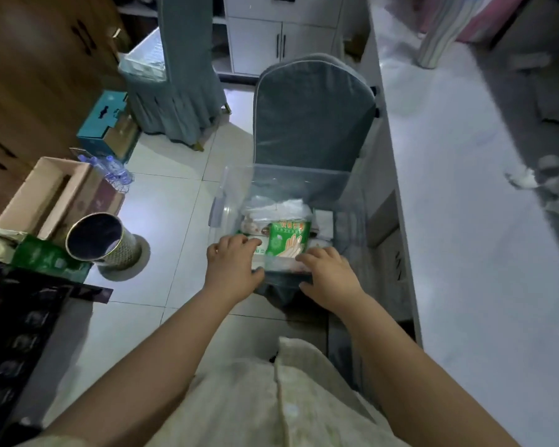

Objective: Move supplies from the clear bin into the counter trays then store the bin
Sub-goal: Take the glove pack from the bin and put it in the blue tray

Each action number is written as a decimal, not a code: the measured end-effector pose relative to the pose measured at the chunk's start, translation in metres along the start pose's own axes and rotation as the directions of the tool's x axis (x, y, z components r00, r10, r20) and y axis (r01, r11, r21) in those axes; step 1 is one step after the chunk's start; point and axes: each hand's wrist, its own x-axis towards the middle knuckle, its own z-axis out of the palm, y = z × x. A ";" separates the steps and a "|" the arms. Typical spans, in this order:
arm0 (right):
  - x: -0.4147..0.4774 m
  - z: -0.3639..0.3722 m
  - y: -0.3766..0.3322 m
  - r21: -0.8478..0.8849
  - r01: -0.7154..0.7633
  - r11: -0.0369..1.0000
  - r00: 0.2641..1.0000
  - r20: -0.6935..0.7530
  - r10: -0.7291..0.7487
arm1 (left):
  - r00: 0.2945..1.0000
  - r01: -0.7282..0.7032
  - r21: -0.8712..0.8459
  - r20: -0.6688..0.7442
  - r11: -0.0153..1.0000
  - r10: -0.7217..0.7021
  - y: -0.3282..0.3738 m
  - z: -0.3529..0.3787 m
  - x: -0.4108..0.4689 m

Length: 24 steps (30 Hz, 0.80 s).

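Fingers [246, 241] of the left hand [233, 269] and right hand [331, 274] hook over the near rim of the clear bin [228, 201], thumbs outside; it reads as a two-hand grip. The green glove pack [289, 237] lies just beyond, between the hands. The bin sits on the chair [310, 124] at centre frame. The worktop [465, 221] runs up the right side, nearer the right hand.

left grip [233, 269]: fingers curled over the near wall of the clear bin [229, 201], thumb outside it.
right grip [329, 272]: holds the same wall, just beside the left grip.
clear bin: sits on the seat of a grey-covered chair [310, 117], next to the worktop [465, 237].
contents: green glove packet [289, 238] in the middle, white plastic bags [276, 204] behind it.
worktop: white, with crumpled tissue [526, 180] on it.
floor: a metal tin [100, 240] stands to the left.
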 end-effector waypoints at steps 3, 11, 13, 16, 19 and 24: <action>0.049 -0.006 0.026 0.026 -0.023 0.999 0.999 0.027 0.023 | 0.999 0.017 0.003 0.038 1.000 -0.017 -0.003 0.004 0.038; 0.145 0.024 0.066 0.136 -0.205 0.969 0.953 0.253 0.166 | 0.953 -0.073 0.065 0.297 0.995 0.051 -0.040 0.044 0.133; 0.161 0.029 0.070 0.168 -0.287 0.943 0.932 0.278 0.234 | 0.916 -0.135 0.098 0.391 0.986 0.087 -0.053 0.053 0.157; 0.182 0.035 0.072 0.181 -0.347 0.920 0.905 0.322 0.278 | 0.871 -0.270 0.151 0.458 0.951 0.174 -0.065 0.063 0.194; 0.202 0.041 0.080 0.183 -0.385 0.904 0.880 0.367 0.300 | 0.807 -0.403 0.143 0.522 0.904 0.277 -0.064 0.074 0.233; 0.224 0.055 0.103 0.189 -0.534 0.824 0.795 0.444 0.414 | 0.658 -0.589 0.122 0.647 0.799 0.386 -0.049 0.107 0.277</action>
